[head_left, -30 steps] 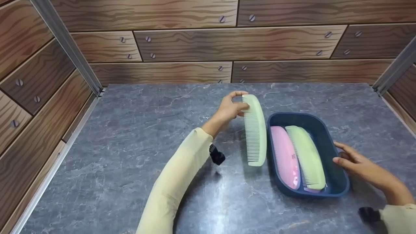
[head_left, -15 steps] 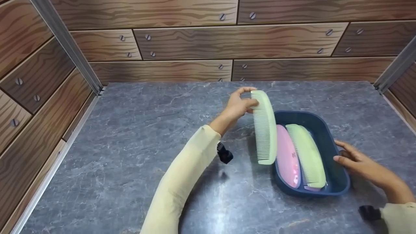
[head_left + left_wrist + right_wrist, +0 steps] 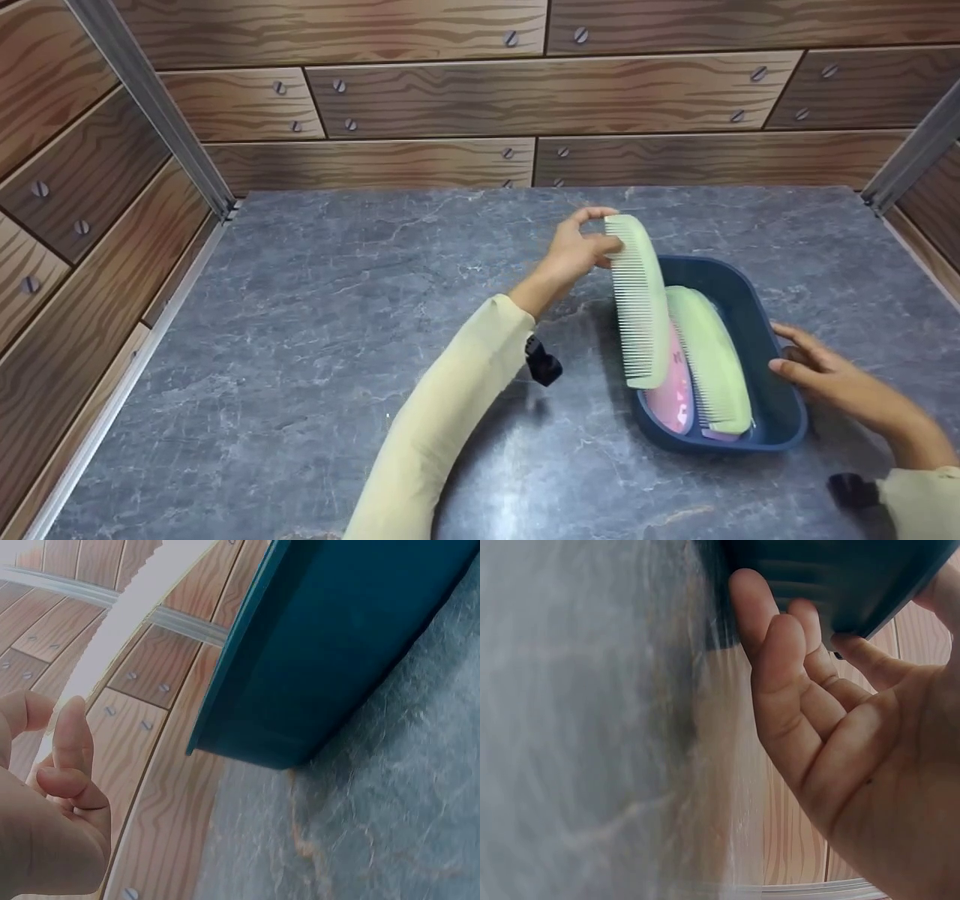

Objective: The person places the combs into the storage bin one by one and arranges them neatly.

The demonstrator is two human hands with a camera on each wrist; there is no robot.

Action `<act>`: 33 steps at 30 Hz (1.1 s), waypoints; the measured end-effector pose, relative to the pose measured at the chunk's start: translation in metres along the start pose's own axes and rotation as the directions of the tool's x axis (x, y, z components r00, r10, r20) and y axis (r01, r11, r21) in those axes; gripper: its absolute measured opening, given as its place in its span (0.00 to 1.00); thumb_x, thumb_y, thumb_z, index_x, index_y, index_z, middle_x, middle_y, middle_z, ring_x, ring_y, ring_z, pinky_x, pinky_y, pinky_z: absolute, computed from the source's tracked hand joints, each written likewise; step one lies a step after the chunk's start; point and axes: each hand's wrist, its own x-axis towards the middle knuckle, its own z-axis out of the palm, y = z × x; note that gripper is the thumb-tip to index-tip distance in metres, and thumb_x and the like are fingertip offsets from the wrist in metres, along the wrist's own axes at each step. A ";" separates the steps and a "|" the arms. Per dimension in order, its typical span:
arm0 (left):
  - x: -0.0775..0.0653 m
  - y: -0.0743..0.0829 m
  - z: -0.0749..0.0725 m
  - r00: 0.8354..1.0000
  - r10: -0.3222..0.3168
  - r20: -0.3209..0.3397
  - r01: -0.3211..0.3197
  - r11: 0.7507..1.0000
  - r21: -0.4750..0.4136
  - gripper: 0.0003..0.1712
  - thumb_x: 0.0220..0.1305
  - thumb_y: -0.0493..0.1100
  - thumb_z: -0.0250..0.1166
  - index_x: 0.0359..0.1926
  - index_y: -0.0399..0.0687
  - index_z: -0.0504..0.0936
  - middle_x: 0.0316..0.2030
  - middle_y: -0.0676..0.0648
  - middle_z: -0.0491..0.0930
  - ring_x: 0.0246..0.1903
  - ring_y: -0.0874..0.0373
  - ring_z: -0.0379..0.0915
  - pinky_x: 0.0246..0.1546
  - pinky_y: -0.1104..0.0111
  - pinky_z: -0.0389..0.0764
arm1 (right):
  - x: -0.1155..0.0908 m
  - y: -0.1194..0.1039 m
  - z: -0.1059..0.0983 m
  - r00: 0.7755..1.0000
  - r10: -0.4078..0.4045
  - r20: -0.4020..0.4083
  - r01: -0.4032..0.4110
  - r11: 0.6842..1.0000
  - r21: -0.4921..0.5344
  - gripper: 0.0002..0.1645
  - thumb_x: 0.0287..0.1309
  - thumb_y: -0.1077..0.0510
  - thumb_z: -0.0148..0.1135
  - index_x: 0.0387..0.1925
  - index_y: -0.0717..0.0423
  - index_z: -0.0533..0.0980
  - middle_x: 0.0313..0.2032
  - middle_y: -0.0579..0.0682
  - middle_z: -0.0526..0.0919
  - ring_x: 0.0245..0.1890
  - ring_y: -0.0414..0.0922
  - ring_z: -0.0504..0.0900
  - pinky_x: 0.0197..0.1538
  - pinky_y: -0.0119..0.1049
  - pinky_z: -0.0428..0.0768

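Note:
In the head view my left hand [image 3: 576, 251] pinches a pale green comb [image 3: 641, 307] near its far end, between thumb and fingers. The comb is raised over the left rim of a dark blue plastic tub [image 3: 769, 360], teeth to the left. Inside the tub lie a pink comb [image 3: 671, 397], partly covered by the raised one, and another green comb [image 3: 709, 356]. A bit of pink shows under that green comb's near end. My right hand [image 3: 832, 382] touches the tub's right side from outside with its fingertips. In the right wrist view, the fingers [image 3: 780, 682] are lightly bent.
The tub stands on a grey marbled tabletop [image 3: 322, 337], right of centre. Walls with a wood-plank print [image 3: 420, 97] and metal corner posts [image 3: 161, 105] bound the back and sides. A black wrist camera [image 3: 544, 364] hangs under the left sleeve.
My left hand has carried the green comb rightward, from beside the tub to above its left part, where it now covers much of the pink comb. The right hand and tub have barely moved.

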 end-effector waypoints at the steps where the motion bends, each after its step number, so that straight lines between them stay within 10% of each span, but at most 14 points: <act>1: 0.000 -0.001 0.001 1.000 -0.003 0.004 0.003 1.000 0.000 0.23 0.57 0.28 0.61 0.55 0.44 0.74 0.37 0.39 0.84 0.28 0.60 0.79 0.29 0.70 0.79 | 0.000 0.000 0.000 1.000 0.000 0.001 0.000 1.000 0.006 0.43 0.74 0.49 0.44 0.73 0.66 0.35 0.66 0.79 0.56 0.56 0.42 0.73 0.50 0.36 0.77; 6: 0.000 -0.005 0.007 1.000 -0.006 0.013 0.006 1.000 -0.012 0.23 0.57 0.28 0.61 0.54 0.45 0.75 0.38 0.36 0.85 0.25 0.58 0.79 0.28 0.70 0.79 | -0.002 0.002 0.000 1.000 -0.012 0.002 0.012 0.999 0.045 0.43 0.74 0.50 0.44 0.73 0.65 0.36 0.65 0.79 0.56 0.46 0.20 0.68 0.47 0.28 0.76; 15: 0.000 -0.017 0.025 1.000 -0.009 0.015 0.010 0.998 -0.065 0.24 0.53 0.23 0.59 0.51 0.42 0.76 0.26 0.47 0.80 0.24 0.60 0.76 0.25 0.71 0.78 | -0.002 0.002 0.000 0.999 -0.041 -0.007 0.041 0.995 0.086 0.42 0.74 0.52 0.44 0.73 0.67 0.36 0.63 0.80 0.58 0.46 0.22 0.72 0.45 0.27 0.77; 24: -0.005 -0.027 0.030 0.995 -0.070 0.066 0.073 0.997 -0.038 0.24 0.55 0.23 0.60 0.51 0.44 0.75 0.31 0.39 0.83 0.23 0.57 0.77 0.24 0.69 0.78 | -0.002 -0.002 0.001 1.000 0.018 0.014 -0.018 1.000 0.003 0.45 0.74 0.48 0.42 0.73 0.65 0.31 0.67 0.82 0.47 0.64 0.74 0.59 0.57 0.63 0.71; 30: -0.006 -0.030 0.030 0.993 -0.072 0.098 0.071 0.997 0.015 0.23 0.55 0.23 0.60 0.51 0.43 0.74 0.31 0.37 0.83 0.25 0.59 0.77 0.25 0.70 0.78 | -0.002 -0.003 0.001 1.000 0.015 0.001 -0.015 1.000 -0.003 0.44 0.74 0.48 0.43 0.73 0.67 0.33 0.66 0.81 0.50 0.62 0.70 0.63 0.54 0.53 0.76; 33: -0.007 -0.032 0.029 0.991 -0.082 0.110 0.080 0.997 0.024 0.23 0.55 0.23 0.60 0.51 0.43 0.74 0.30 0.40 0.82 0.25 0.58 0.77 0.25 0.70 0.78 | -0.002 -0.001 0.000 1.000 0.007 -0.002 -0.007 1.000 -0.001 0.44 0.74 0.49 0.44 0.73 0.66 0.35 0.66 0.80 0.53 0.58 0.47 0.74 0.51 0.41 0.78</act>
